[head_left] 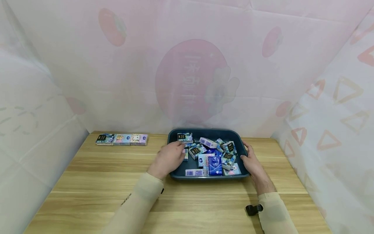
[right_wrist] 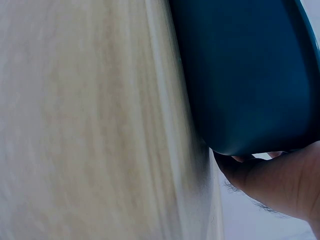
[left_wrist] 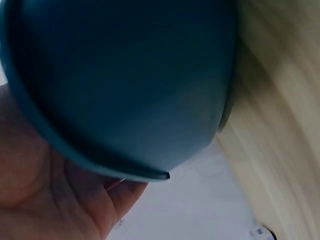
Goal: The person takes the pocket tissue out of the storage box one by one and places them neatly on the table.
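A dark teal plastic tray (head_left: 208, 178) holds a jumble of small tissue packs, among them a dark blue one (head_left: 215, 165) and several with a black-and-floral print. My left hand (head_left: 168, 159) reaches over the tray's left rim, its fingertips beside a partly covered tissue pack (head_left: 186, 155). In the left wrist view the palm (left_wrist: 45, 190) lies outside the rim, and the fingertips are hidden behind the tray wall. With my right hand (head_left: 253, 164) I grip the tray's right side, thumb at the rim; the right wrist view shows the fingers against the outer wall.
Three tissue packs (head_left: 121, 139) lie end to end in a row at the table's back left. The wooden table (head_left: 187, 208) meets printed cloth walls (head_left: 134, 71) at the back and sides. A small black device (head_left: 253, 209) is at the right sleeve.
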{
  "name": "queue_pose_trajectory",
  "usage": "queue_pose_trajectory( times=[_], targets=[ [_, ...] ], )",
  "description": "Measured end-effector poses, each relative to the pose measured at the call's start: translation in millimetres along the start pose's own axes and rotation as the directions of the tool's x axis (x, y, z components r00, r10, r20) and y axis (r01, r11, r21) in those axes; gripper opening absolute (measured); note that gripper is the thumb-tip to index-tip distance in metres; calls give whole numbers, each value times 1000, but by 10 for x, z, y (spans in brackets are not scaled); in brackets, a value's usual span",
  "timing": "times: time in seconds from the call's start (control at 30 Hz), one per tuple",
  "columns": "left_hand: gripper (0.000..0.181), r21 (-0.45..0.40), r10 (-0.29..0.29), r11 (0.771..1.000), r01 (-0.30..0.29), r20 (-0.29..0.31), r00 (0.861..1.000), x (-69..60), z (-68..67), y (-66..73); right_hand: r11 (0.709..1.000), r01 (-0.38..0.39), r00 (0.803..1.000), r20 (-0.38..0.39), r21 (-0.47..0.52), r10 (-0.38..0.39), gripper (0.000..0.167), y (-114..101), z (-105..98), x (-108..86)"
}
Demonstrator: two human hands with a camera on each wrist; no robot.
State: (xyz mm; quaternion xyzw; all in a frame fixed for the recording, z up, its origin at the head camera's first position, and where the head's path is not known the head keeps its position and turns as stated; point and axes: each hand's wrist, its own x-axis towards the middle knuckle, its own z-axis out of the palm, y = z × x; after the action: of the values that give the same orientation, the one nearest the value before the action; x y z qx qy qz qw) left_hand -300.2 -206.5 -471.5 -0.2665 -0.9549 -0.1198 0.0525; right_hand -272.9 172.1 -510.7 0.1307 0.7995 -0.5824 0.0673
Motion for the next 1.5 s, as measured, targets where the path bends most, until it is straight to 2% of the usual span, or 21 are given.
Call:
queue_pose_trajectory(
  times=[0.17, 0.37, 0.47, 0.67, 0.87, 1.33, 1.5],
  targets=[
    [37, 58, 18, 998, -19, 28, 999, 0, 71, 36, 1000, 1, 1000, -1, -3, -1, 76, -2, 0, -1],
    [36, 108, 12, 994, -21, 80, 997, -5, 142, 62, 1000, -8, 1000, 4, -1, 8, 75, 23, -8, 32],
    [36, 122, 16, 992, -27, 88, 996, -4, 153, 78, 1000, -9, 1000, 4, 0, 9, 75, 38, -13, 54],
    [33, 100, 36, 994, -47, 112, 993, -12, 130, 138, 1000, -10, 1000, 4, 4, 10, 76, 37, -14, 59],
    [32, 93, 29, 995, -42, 137, 990, -6, 131, 175, 1000, -13, 1000, -1, -1, 13, 76, 20, -7, 45],
    [20, 90, -9, 996, -3, 125, 992, 95, 221, 158, 1000, -15, 1000, -1, -4, 15, 76, 1, -2, 1],
    [25, 100, -19, 995, 5, 144, 989, 128, 255, 147, 1000, -6, 1000, -4, 11, 6, 76, 4, 2, 9]
  ],
)
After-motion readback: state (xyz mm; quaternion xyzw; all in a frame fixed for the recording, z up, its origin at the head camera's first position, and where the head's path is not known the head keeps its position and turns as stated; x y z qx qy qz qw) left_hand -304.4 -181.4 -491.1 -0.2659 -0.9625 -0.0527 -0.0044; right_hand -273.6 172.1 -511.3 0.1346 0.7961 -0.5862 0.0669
